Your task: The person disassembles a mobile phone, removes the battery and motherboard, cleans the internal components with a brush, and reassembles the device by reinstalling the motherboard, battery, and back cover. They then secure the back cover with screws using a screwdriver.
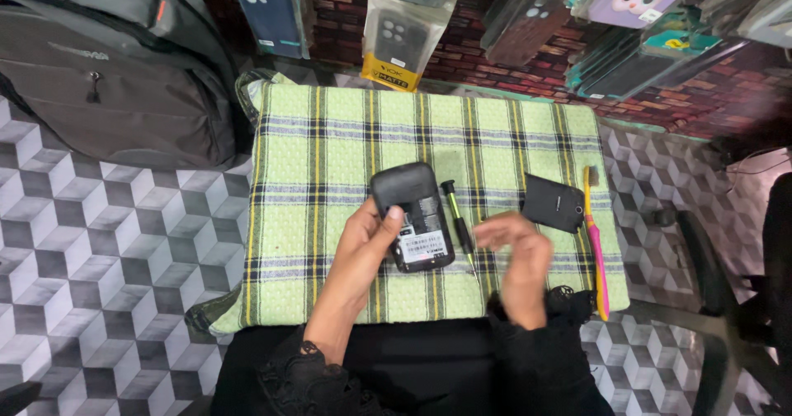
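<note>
My left hand (363, 247) grips a small black device (412, 216) by its left edge, its open back with a white label facing up, resting on a green plaid cloth (330, 136). A screwdriver with a black and green handle (458, 222) lies just right of the device. My right hand (518, 259) hovers beside the screwdriver tip with fingers loosely curled and apart, holding nothing that I can see. A black back cover (553, 202) lies further right, next to a pink and yellow toothbrush (594, 247).
A grey backpack (107, 78) sits at the upper left on a cube-patterned surface (99, 251). Packaged phone cases (404, 28) hang along a brick-pattern wall at the top. A dark chair frame (742, 300) stands at the right.
</note>
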